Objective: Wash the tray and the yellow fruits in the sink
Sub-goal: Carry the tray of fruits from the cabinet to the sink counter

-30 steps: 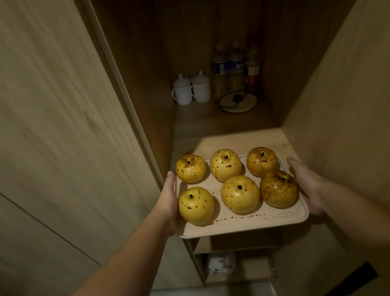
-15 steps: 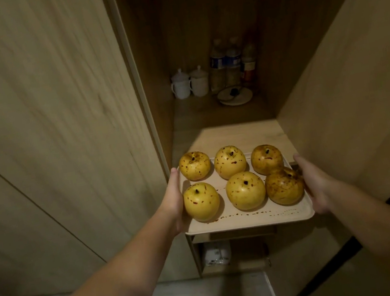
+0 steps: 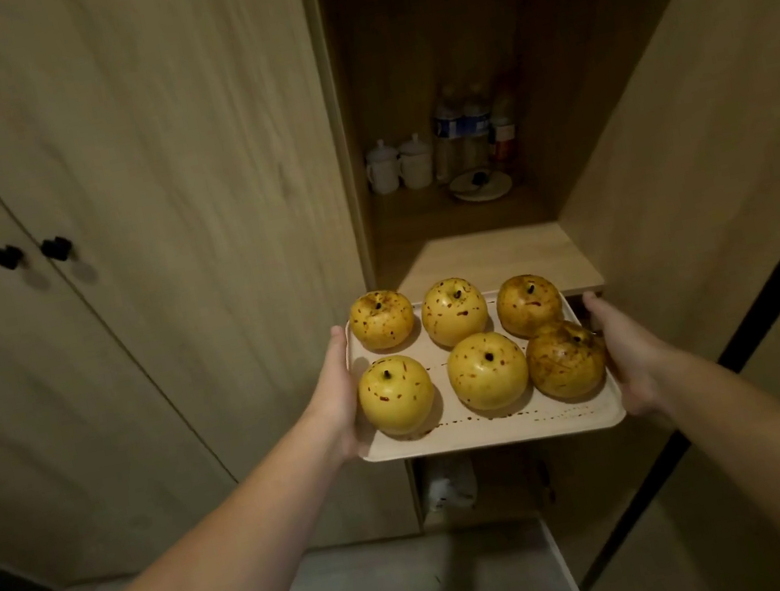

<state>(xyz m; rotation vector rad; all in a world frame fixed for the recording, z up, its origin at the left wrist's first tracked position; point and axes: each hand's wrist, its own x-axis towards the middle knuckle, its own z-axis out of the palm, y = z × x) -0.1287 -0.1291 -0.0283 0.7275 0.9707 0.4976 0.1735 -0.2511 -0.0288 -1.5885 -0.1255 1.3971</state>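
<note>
Gripping a pale tray [image 3: 492, 431] by its left and right edges: left hand [image 3: 339, 398], right hand [image 3: 624, 350]. On it, 6 speckled yellow fruits [image 3: 487, 371], in 2 rows.

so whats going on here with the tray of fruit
A person holds a pale tray level in front of an open wooden cabinet, the left hand gripping its left edge and the right hand its right edge. Six yellow fruits sit on it in two rows of three, all speckled with reddish-brown spots, and the tray's front edge is spotted too. No sink is in view, so washing has not begun. Behind, a shelf holds two white lidded cups and some bottles.
</note>
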